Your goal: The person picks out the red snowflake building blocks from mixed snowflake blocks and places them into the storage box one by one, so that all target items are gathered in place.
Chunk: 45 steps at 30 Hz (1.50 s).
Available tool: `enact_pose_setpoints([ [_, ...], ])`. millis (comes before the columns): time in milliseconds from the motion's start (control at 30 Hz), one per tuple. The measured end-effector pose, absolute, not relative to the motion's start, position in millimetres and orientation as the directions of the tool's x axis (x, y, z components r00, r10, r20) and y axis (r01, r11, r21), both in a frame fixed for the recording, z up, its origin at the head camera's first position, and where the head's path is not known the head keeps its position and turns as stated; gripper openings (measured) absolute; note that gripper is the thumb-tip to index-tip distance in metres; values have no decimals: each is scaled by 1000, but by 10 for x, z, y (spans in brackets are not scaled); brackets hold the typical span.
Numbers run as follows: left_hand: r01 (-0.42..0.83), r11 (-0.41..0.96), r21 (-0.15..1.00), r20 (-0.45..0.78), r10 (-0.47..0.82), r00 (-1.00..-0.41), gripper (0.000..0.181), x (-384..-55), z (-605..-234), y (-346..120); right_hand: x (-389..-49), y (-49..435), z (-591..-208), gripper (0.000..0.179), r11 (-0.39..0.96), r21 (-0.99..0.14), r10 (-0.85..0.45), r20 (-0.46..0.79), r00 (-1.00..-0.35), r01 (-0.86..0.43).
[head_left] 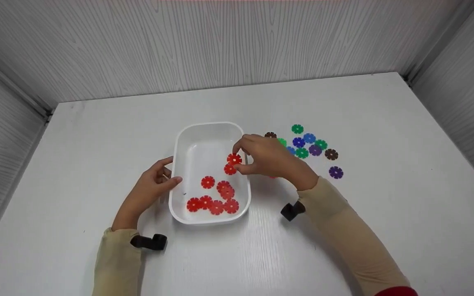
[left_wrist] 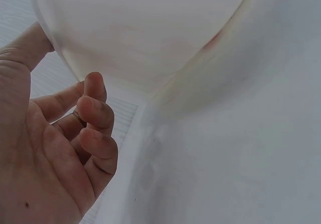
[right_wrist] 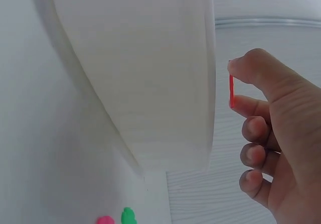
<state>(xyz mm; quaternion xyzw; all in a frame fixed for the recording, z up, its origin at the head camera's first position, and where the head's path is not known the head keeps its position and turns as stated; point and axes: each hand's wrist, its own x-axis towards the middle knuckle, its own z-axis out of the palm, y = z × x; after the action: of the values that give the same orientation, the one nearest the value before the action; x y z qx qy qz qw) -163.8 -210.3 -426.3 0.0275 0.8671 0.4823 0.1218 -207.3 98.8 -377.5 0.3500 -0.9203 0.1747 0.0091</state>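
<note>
My right hand [head_left: 268, 158] pinches a red notched plastic disc [head_left: 234, 159] between thumb and index finger, above the right side of a white tray [head_left: 204, 223]. In the right wrist view this disc [right_wrist: 231, 91] shows edge-on, just past the tray's rim. At the tray's left side, my left hand [head_left: 148, 187] grips the wall, with the thumb over the rim and the other fingers curled outside. Several red notched discs [head_left: 207, 182] lie on the tray floor, mostly in its near half, some overlapping. Another red disc [head_left: 229, 169] shows just below the pinched one.
Right of the tray, several loose notched discs lie on the white table [head_left: 385, 205]: green [head_left: 297, 129], blue [head_left: 309, 138], purple [head_left: 336, 172] and brown [head_left: 331, 154]. My right hand partly hides some of them. Grey wood-grain panels [head_left: 220, 45] stand around the table's back and sides.
</note>
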Motion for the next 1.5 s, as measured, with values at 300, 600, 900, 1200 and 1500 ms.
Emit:
enact_pose_setpoints([
  [300, -63, 533, 843, -180, 169, -969, 68, -1652, -4274, -2106, -2009, 966, -3848, 39, 704, -300, -660, 61, -749, -644],
  [600, -82, 534, 842, -196, 161, -967, 69, -1655, -4262, -2094, -1987, 955, -3864, 40, 712, -301, -653, 47, -756, -634],
  [900, -78, 528, 846, -193, 167, -967, 67, -1648, -4261, -2077, -1970, 987, -3893, 39, 702, -354, -650, 38, -759, -619],
  [1200, -65, 525, 849, -181, 173, -968, 67, -1628, -4276, -2099, -1952, 992, -3907, 40, 707, -392, -636, 11, -772, -589],
  [1500, -36, 568, 823, -140, 141, -980, 57, -1626, -4294, -2124, -2018, 1161, -3942, 39, 667, -361, -627, 199, -753, -651],
])
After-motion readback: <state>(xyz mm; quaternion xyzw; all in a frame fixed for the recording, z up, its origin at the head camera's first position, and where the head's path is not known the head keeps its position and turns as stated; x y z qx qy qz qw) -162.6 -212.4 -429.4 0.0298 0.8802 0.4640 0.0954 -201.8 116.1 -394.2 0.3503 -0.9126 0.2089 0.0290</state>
